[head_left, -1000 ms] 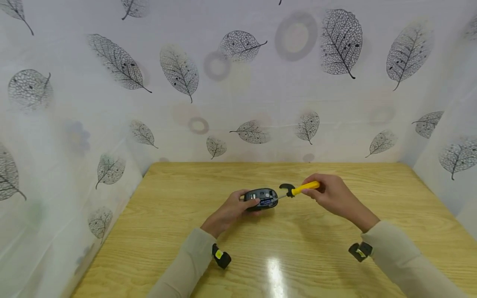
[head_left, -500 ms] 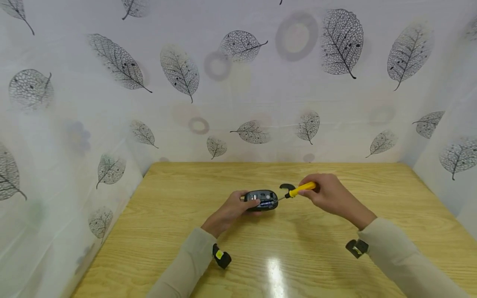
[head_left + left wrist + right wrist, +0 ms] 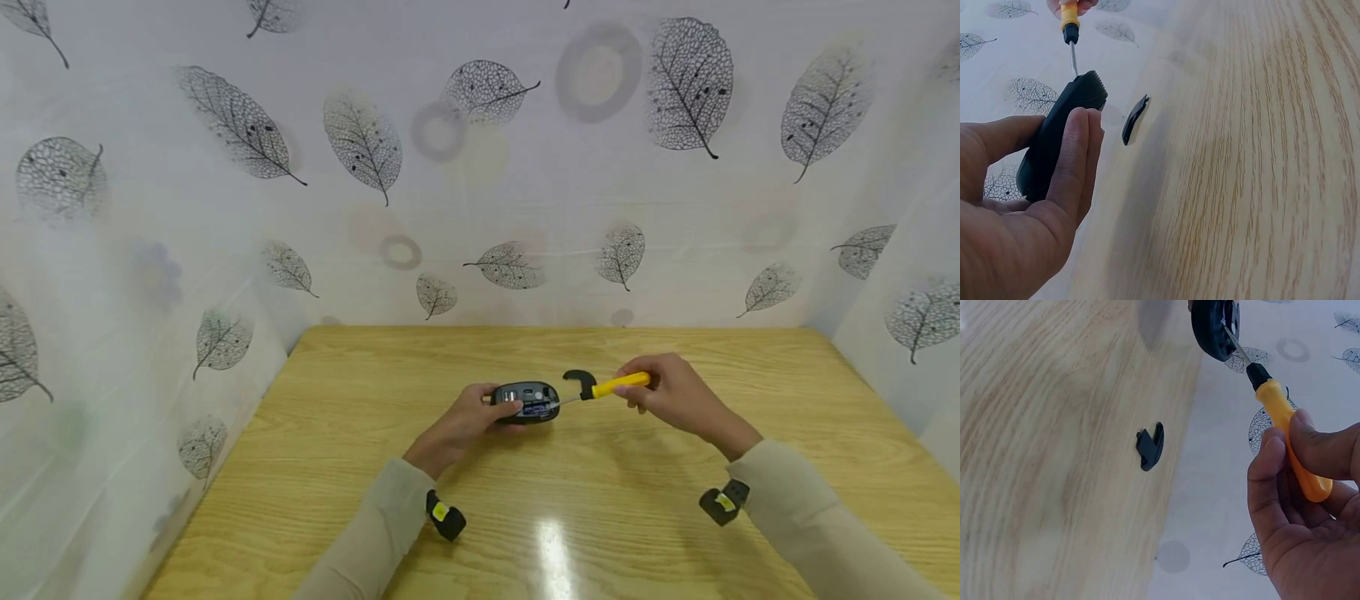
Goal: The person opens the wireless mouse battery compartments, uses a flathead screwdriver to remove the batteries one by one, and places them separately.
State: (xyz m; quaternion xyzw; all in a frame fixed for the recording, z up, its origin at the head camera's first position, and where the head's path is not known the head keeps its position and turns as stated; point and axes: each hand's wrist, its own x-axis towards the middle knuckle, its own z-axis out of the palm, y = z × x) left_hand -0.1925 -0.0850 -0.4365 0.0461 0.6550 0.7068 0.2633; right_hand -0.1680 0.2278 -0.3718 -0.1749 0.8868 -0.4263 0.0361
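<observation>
The mouse (image 3: 526,401) sat underside up at the middle of the table (image 3: 337,467), held off the wood by the left hand (image 3: 459,427). Its open bay showed only in the head view, and the parts inside were too small to make out. In the left wrist view the mouse (image 3: 1060,137) appeared edge-on, its inside hidden, with the thumb curled along its near side and the fingers behind it. The right hand (image 3: 675,396), at 3 o'clock of the mouse, gripped the yellow handle of the screwdriver (image 3: 609,386), fingers curled around it. The thin shaft ran to the mouse's right end; the tip was hidden there. The right wrist view showed the screwdriver (image 3: 1279,412) entering the mouse (image 3: 1215,325), which was cut off by the top edge. 1 black cover (image 3: 578,379) lay on the table at 1 o'clock of the mouse, clear of both hands; the wrist views showed its curved shape (image 3: 1150,445).
</observation>
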